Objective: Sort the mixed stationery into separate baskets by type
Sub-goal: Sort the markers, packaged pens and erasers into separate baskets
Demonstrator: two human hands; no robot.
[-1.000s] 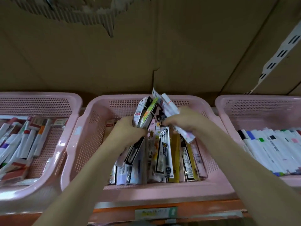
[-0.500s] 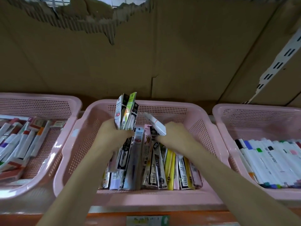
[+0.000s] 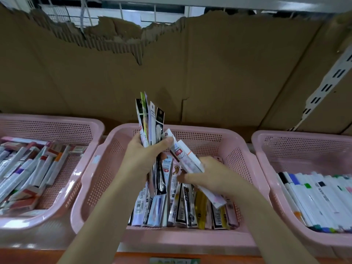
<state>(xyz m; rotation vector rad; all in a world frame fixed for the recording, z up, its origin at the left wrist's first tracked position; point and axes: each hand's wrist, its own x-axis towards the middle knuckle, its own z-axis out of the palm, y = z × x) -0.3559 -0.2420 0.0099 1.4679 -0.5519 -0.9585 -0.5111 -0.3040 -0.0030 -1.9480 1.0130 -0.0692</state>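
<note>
Gripping a fan of slim refill packets (image 3: pixel 150 121) upright in your left hand (image 3: pixel 142 159) above the middle basket (image 3: pixel 99 183), your right hand (image 3: pixel 207 178) pinches a white packet (image 3: pixel 187 159); they look light, slippery, bendy, so hold mid-length.

Torn brown cardboard backing (image 3: pixel 209 73) at twelve o'clock, slotted white shelf upright (image 3: pixel 327 88) at two, orange shelf edge (image 3: pixel 133 257) at six.

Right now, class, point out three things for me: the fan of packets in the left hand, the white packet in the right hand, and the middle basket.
fan of packets (image 3: pixel 150 122), head view, upper part above the left hand.
white packet (image 3: pixel 187 159), head view, its middle.
middle basket (image 3: pixel 190 242), head view, bare front rim.
</note>
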